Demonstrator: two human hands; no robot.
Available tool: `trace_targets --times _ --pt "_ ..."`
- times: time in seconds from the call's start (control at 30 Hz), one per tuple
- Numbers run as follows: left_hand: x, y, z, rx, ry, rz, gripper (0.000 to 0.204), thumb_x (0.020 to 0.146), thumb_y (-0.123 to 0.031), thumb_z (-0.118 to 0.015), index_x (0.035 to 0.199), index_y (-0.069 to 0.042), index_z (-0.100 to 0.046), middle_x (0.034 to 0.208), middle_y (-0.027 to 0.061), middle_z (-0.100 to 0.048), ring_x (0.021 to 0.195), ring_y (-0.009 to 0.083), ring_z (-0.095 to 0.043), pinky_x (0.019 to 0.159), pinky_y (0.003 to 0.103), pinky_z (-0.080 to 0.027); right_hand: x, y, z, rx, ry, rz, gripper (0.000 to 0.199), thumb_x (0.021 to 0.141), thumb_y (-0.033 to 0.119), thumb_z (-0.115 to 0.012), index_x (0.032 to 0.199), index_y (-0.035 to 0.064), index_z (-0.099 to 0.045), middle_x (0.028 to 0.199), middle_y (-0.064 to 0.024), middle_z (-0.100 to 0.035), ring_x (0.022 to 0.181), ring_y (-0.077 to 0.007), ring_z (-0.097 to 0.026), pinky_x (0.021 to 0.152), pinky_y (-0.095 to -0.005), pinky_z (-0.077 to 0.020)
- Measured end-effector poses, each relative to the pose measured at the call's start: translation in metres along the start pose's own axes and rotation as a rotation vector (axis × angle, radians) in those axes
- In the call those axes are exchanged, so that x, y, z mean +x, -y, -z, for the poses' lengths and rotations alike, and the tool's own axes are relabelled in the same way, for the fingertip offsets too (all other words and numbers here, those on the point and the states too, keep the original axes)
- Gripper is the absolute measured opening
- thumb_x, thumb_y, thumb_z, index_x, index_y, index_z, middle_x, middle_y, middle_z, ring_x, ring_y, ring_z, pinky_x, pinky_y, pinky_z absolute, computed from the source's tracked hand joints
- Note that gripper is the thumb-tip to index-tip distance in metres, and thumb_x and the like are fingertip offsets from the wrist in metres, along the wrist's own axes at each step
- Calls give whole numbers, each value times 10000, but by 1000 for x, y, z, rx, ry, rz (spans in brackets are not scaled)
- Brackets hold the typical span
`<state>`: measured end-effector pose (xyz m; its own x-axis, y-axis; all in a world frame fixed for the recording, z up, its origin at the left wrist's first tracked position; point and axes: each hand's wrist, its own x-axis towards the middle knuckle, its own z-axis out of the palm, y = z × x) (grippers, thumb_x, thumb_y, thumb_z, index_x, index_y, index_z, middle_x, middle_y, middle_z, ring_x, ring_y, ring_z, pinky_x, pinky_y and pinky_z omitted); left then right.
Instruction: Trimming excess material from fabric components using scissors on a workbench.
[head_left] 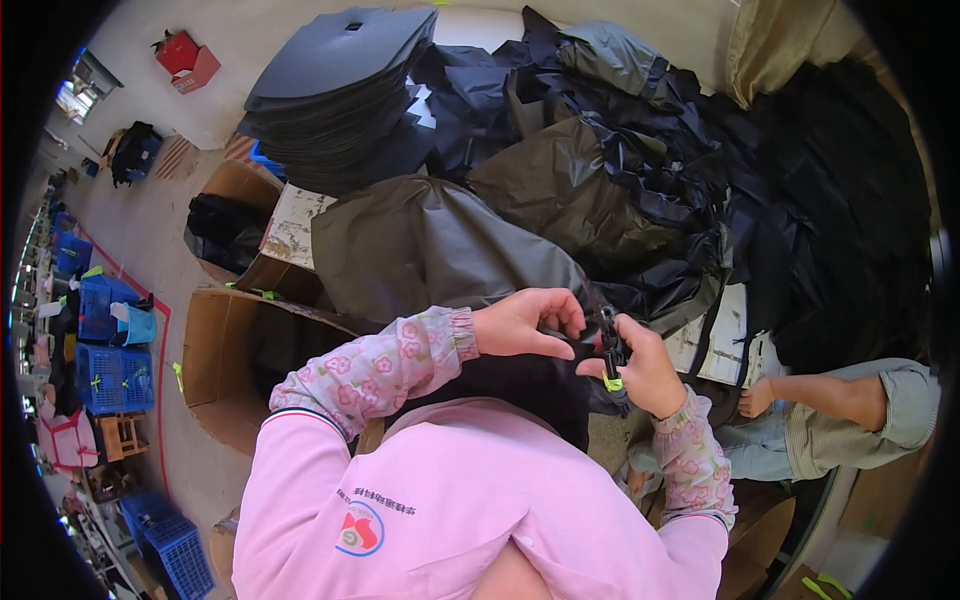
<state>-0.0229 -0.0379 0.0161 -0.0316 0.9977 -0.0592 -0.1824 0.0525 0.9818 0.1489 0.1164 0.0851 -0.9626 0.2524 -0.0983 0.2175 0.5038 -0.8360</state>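
In front of my chest, my right hand (648, 368) is closed on a small black buckle-like piece (612, 345) with a bright yellow-green tie (611, 382) at its lower end. The piece's exact kind is hard to make out. Just left of it is my left hand (522, 322), its fingers curled and its thumb held apart from them; I see nothing gripped between them. Dark material hangs under both hands. A large black-grey sheet of shiny fabric (425, 240) spreads beyond them over the table.
Tall stacked dark panels (335, 90) stand at the far left of the table. Crumpled black fabric (660, 190) heaps across it. Cardboard boxes (215, 370) sit at my left, blue crates (112, 378) farther off. Another person's hand (757, 397) rests by the table's right side.
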Motion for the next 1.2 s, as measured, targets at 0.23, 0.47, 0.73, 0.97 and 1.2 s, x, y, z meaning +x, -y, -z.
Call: trace_targets --times 0.23,0.47,0.73,0.97,1.2 --pt "-114 7 76 694 -702 -361 224 822 -179 -734 992 -72 -635 1075 95 -620 1063 247 -557 933 351 -421 4 -44 11 -49 -135 -59 206 765 35 -727 854 0 -544 705 -59 -576 655 -97 -503 610 -273 -434" --pt "-174 38 64 1222 -626 -203 383 733 -303 -808 1000 -109 -613 1171 94 -553 1159 314 -506 1008 457 -374 8 -66 26 27 -236 -171 171 778 26 -703 831 19 -540 675 35 -513 627 -44 -447 573 -224 -377" --pt "-179 65 65 1306 -630 -133 480 709 -266 -822 1090 -119 -570 1288 123 -477 1250 352 -434 1063 497 -332 7 -68 31 -9 -250 -168 180 824 30 -685 850 64 -511 681 75 -467 608 -9 -407 552 -187 -321" --pt "-149 61 59 1164 -698 29 564 725 -164 -777 1246 -136 -563 1286 138 -468 1112 336 -508 957 445 -406 7 -41 15 191 -141 -190 178 802 46 -726 838 49 -552 704 71 -509 646 -19 -441 575 -200 -361" --pt "-213 -10 129 818 -1231 -60 255 860 60 -515 1017 -43 -688 867 50 -564 694 110 -523 634 224 -426 0 -6 9 254 67 -93 229 792 62 -775 884 46 -566 758 56 -538 682 -24 -465 615 -200 -385"
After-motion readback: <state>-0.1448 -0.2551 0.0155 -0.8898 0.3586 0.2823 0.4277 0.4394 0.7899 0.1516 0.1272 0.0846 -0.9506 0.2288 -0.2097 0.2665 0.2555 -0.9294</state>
